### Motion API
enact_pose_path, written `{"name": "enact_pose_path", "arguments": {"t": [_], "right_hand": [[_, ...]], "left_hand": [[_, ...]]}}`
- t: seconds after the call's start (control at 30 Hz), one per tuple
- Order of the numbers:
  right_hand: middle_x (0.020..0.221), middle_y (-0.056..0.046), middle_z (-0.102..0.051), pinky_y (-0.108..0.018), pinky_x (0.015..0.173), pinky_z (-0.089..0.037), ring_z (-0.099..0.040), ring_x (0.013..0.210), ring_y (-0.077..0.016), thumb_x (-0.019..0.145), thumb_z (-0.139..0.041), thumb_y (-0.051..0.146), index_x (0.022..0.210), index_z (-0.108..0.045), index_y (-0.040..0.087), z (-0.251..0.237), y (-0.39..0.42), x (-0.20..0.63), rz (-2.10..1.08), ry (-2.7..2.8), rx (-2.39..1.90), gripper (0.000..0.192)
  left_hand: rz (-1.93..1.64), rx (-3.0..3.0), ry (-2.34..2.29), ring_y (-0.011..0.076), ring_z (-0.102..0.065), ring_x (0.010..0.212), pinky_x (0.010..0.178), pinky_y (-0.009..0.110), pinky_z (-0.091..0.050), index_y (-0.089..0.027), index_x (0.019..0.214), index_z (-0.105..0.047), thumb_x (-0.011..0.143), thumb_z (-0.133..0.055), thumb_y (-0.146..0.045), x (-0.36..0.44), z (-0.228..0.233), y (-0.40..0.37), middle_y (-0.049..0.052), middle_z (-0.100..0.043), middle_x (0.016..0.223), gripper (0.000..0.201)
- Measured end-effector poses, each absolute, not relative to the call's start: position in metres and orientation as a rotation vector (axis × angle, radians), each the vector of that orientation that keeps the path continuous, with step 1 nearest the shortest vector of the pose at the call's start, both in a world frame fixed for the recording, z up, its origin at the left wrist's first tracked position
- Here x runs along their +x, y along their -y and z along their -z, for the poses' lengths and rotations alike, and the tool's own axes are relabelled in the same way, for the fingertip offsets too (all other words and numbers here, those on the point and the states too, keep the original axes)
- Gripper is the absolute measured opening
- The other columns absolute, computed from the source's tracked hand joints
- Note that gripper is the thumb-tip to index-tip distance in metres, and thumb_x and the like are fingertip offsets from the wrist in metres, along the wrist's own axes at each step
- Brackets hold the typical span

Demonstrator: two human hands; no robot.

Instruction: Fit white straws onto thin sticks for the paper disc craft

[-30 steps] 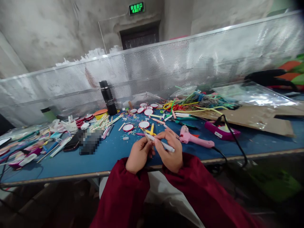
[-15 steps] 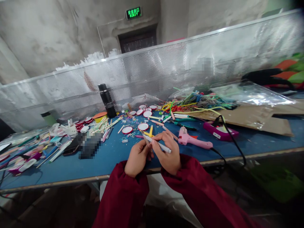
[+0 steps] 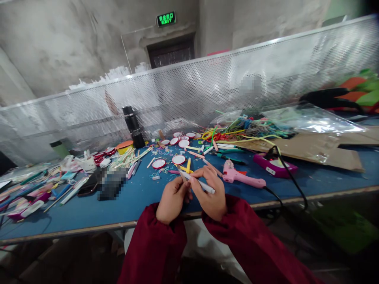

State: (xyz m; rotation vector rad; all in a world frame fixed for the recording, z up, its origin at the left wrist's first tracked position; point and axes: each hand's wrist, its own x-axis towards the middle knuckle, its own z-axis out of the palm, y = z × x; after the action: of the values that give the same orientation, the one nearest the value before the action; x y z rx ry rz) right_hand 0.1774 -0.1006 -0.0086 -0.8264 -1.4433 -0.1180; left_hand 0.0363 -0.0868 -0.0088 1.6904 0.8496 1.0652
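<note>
My right hand (image 3: 211, 191) is closed around a white marker pen (image 3: 204, 185), its tip pointing away to the left. Opposite it, my left hand (image 3: 172, 199) pinches a thin, flat brownish stick (image 3: 180, 170). The pen's front end is close against the stick; whether they touch, I cannot tell. Just beyond my fingers lie yellow sticks (image 3: 188, 165) and a round white disc with a red rim (image 3: 178, 159). A pink glue gun (image 3: 242, 176) rests on the blue table to the right of my right hand.
A black bottle (image 3: 134, 128) stands by the perforated metal screen (image 3: 183, 90). To the right are a purple box (image 3: 275, 165) with a black cable, cardboard (image 3: 310, 148) and tangled coloured cords (image 3: 251, 128). Pens, sticks and a phone (image 3: 88, 185) lie left.
Both hands keep their grips and stay close together, with only a very slight shift of the pen. The whole view has moved a little.
</note>
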Motion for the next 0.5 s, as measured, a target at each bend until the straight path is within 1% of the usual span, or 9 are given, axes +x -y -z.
{"name": "enact_pose_path", "arguments": {"t": [0.3, 0.5], "right_hand": [[0.075, 0.001, -0.072, -0.046, 0.093, -0.048, -0.067, 0.071, -0.0191, 0.091, -0.059, 0.02, 0.082, -0.06, 0.025, 0.0079, 0.1009, 0.178, 0.116, 1.459, -0.842, 0.01], [0.078, 0.001, -0.074, -0.046, 0.095, -0.047, -0.068, 0.075, -0.0196, 0.091, -0.06, 0.02, 0.084, -0.061, 0.025, 0.0077, 0.1013, 0.1775, 0.13, 1.452, -0.851, 0.009]], "left_hand": [[-1.065, 1.672, -0.861, 0.0119, -0.051, 0.056, 0.057, 0.024, -0.04, -0.018, 0.084, -0.059, 0.095, -0.058, -0.057, 0.0367, 0.0081, 0.0872, -0.001, -0.06, 0.066, 0.041], [-1.06, 1.695, -0.859, 0.0121, -0.05, 0.056, 0.057, 0.025, -0.04, -0.017, 0.086, -0.061, 0.097, -0.057, -0.055, 0.0372, 0.0054, 0.0885, -0.001, -0.059, 0.067, 0.04]]}}
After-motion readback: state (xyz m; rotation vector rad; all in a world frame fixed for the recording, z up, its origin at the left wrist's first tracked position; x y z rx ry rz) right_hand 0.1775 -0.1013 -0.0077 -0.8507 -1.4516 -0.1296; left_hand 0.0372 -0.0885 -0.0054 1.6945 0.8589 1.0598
